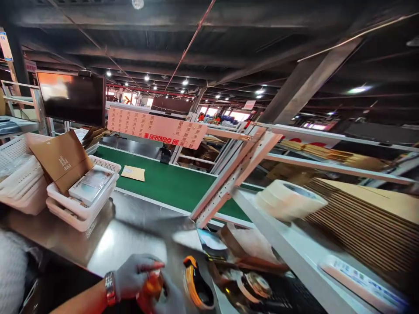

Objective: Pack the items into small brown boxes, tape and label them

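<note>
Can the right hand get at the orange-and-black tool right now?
Probably yes: the orange-and-black tool lies on the metal bench just right of the right hand, nothing visible between. That hand, blurred, seems busy at an orange item, so it may need freeing first.

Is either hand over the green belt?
No, left hand and right hand are at the near side of the metal table, off the belt.

Observed grey gloves (126, 279) on left hand (131, 274) and, blurred, right hand (173, 295); noted shiny, segmented metallic band (110, 288) around left wrist; recorded left forearm (85, 300) bare.
</note>
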A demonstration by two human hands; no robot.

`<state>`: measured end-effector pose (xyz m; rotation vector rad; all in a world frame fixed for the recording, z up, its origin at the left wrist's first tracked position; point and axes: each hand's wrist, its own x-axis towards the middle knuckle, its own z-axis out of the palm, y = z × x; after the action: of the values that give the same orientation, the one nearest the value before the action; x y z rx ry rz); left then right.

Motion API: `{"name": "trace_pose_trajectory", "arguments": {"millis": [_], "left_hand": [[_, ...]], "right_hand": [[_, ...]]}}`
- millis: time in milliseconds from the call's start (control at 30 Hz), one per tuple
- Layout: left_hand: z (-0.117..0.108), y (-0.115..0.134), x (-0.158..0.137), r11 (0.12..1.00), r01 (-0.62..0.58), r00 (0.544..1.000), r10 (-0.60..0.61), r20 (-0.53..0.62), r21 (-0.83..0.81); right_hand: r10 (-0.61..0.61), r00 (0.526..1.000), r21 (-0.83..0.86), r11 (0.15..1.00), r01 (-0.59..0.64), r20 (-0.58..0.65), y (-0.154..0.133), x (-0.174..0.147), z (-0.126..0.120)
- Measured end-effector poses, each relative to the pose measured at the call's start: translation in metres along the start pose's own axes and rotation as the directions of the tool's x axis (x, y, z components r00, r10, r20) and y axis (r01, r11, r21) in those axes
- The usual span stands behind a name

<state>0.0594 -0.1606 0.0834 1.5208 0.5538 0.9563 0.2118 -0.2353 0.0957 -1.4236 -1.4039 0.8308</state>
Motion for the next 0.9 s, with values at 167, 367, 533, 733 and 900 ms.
{"name": "trace_pose_trajectory", "arguments": {"millis": [167, 367, 533, 733, 900], "left_hand": [[0.004, 0.001, -0.003, 0.999, 0.045, 0.959, -0.041, -0.282, 0.007], [0.002, 0.006, -0.007, 0.995, -0.058, 0.996, 0.064, -0.066, 0.083], [0.002, 0.007, -0.002, 1.000, 0.010, 0.992, -0.013, -0.129, -0.019], [0.006, 0.014, -0.005, 0.992, -0.033, 0.973, 0.061, -0.225, 0.126], [-0.005, 0.022, -0.010, 0.998, -0.036, 0.996, 0.040, -0.082, 0.055]], "right_hand": [[0.100, 0.995, 0.131, 0.987, -0.097, -0.015, -0.003, -0.008, 0.014], [0.127, 0.992, 0.096, 0.988, -0.125, -0.017, -0.001, -0.010, 0.006], [0.106, 0.994, 0.035, 0.994, -0.106, -0.004, 0.010, -0.013, 0.005], [0.113, 0.993, -0.060, 0.992, -0.112, 0.021, 0.032, -0.007, -0.001], [0.046, 0.999, -0.065, 0.997, -0.045, 0.021, 0.024, -0.003, -0.002]]}}
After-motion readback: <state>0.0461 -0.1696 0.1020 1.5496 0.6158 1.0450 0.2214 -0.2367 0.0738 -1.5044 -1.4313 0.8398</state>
